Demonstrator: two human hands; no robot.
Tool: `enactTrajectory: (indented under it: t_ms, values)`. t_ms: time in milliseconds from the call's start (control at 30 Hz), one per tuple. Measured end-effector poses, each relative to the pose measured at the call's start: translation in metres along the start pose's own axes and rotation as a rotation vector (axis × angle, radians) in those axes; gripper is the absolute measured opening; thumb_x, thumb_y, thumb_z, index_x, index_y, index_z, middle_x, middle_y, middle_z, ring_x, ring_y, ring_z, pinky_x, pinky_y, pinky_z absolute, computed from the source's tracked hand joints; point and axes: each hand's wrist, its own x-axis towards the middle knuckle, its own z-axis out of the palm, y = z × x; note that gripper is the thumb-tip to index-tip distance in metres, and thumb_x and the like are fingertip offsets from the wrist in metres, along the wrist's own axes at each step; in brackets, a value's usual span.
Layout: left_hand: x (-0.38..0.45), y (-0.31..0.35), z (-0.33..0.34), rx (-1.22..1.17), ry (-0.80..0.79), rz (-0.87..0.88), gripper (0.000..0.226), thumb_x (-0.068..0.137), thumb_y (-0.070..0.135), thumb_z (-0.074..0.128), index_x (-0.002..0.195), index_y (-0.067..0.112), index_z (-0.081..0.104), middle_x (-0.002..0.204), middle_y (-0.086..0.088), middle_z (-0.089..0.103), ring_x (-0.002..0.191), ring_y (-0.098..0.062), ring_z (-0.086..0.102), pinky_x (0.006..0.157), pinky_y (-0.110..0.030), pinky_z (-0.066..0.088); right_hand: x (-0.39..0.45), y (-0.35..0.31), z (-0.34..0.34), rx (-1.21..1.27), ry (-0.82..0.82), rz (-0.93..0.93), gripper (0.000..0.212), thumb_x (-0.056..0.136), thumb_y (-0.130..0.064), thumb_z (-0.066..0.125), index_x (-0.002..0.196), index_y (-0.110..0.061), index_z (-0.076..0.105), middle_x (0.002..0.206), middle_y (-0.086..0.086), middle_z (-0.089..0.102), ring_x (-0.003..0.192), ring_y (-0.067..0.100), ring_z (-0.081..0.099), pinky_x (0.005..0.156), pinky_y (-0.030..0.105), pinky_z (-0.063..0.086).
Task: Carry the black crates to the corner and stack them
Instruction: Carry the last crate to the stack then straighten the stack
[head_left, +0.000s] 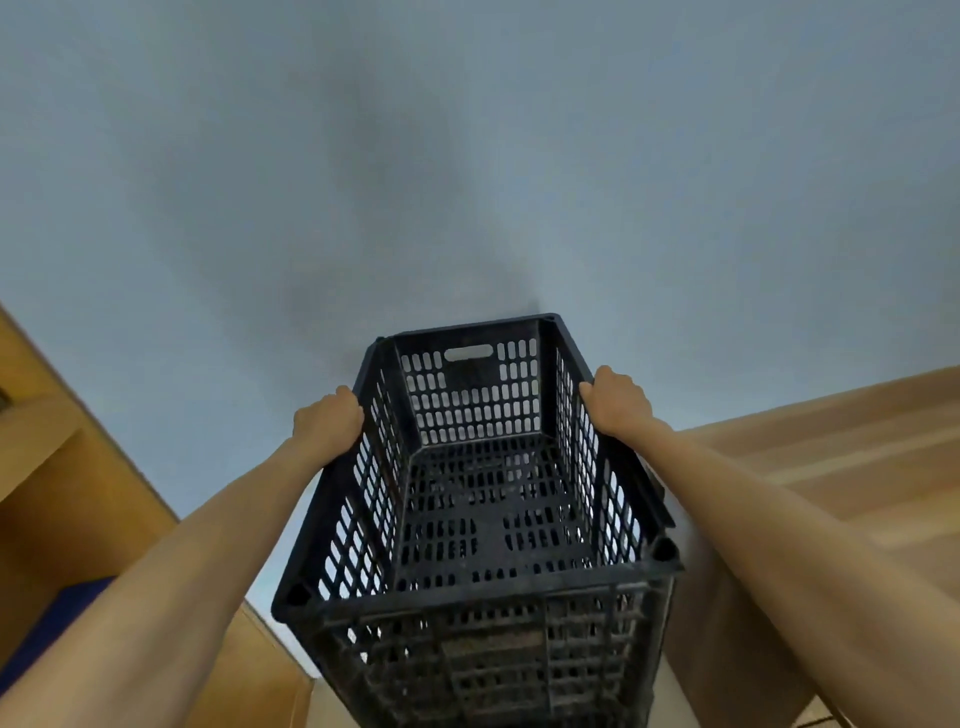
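Observation:
A black slotted plastic crate fills the lower middle of the head view, seen from above with its inside empty. My left hand grips the crate's left long rim and my right hand grips the right long rim, both near the far end. Below the near end wall, more black slotted plastic shows, which looks like another crate under it, though I cannot tell for sure. A handle slot is cut in the far end wall.
A pale grey-blue wall rises straight ahead. Light wooden furniture stands at the left with a dark blue surface low down. A wooden panel lies at the right, close to the crate.

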Motion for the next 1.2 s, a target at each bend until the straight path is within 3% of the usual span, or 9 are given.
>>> enactTrajectory:
  t_ms: [167,333,467,567,900,1067,1200]
  values:
    - [-0.001,0.000,0.010,-0.097,-0.002,-0.048,0.033,0.104,0.024,0.031,0.122,0.000,0.044,0.114,-0.023,0.061,0.099,-0.040,0.061,0.071,-0.038,0.040,0.005,-0.005,0.007,-0.100,0.042,-0.002,0.036,0.102,-0.028,0.032,0.115,0.001,0.049,0.110,0.020,0.059,0.083,0.031,0.049,0.071,0.035,0.038]
    - [-0.015,0.003,0.012,-0.129,-0.028,-0.061,0.031,0.103,0.019,0.032,0.128,0.002,0.040,0.115,-0.023,0.060,0.101,-0.040,0.060,0.071,-0.038,0.039,0.006,-0.006,0.010,-0.264,0.081,-0.024,0.037,0.104,-0.031,0.029,0.118,-0.002,0.047,0.114,0.018,0.059,0.093,0.034,0.057,0.072,0.036,0.037]
    - [-0.027,0.002,0.015,-0.193,-0.059,-0.079,0.044,0.105,0.030,0.028,0.144,0.009,0.027,0.119,-0.022,0.060,0.102,-0.039,0.059,0.074,-0.039,0.039,0.002,-0.006,0.019,-0.376,0.079,-0.052,0.030,0.103,-0.022,0.034,0.123,-0.003,0.044,0.114,0.016,0.061,0.101,0.035,0.060,0.071,0.035,0.035]
    - [-0.031,0.002,0.015,-0.181,-0.057,-0.079,0.049,0.105,0.031,0.026,0.149,0.012,0.019,0.120,-0.021,0.060,0.102,-0.038,0.059,0.074,-0.038,0.040,0.002,-0.005,0.025,-0.348,0.048,-0.039,0.035,0.101,-0.020,0.038,0.131,-0.001,0.037,0.116,0.018,0.060,0.103,0.036,0.060,0.072,0.037,0.038]
    - [-0.037,0.012,0.011,-0.147,-0.044,-0.080,0.045,0.103,0.023,0.032,0.144,0.006,0.026,0.114,-0.022,0.061,0.098,-0.038,0.060,0.071,-0.040,0.040,0.009,0.002,0.023,-0.223,0.006,-0.043,0.028,0.101,-0.009,0.037,0.126,0.002,0.037,0.117,0.027,0.055,0.106,0.042,0.056,0.074,0.039,0.037]
    - [-0.043,0.022,0.016,-0.175,-0.098,-0.131,0.054,0.103,0.022,0.033,0.151,0.007,0.015,0.124,-0.024,0.057,0.107,-0.040,0.059,0.082,-0.044,0.045,0.020,0.007,0.021,-0.206,-0.020,-0.077,0.029,0.101,-0.008,0.036,0.126,0.004,0.037,0.118,0.030,0.054,0.105,0.045,0.055,0.073,0.040,0.037]
    - [-0.047,0.025,0.016,-0.168,-0.082,-0.149,0.050,0.103,0.023,0.033,0.149,0.007,0.020,0.119,-0.022,0.059,0.103,-0.038,0.059,0.075,-0.041,0.041,0.023,0.008,0.019,-0.144,-0.047,-0.051,0.029,0.100,-0.007,0.037,0.127,0.003,0.035,0.118,0.030,0.054,0.105,0.045,0.055,0.072,0.040,0.039]
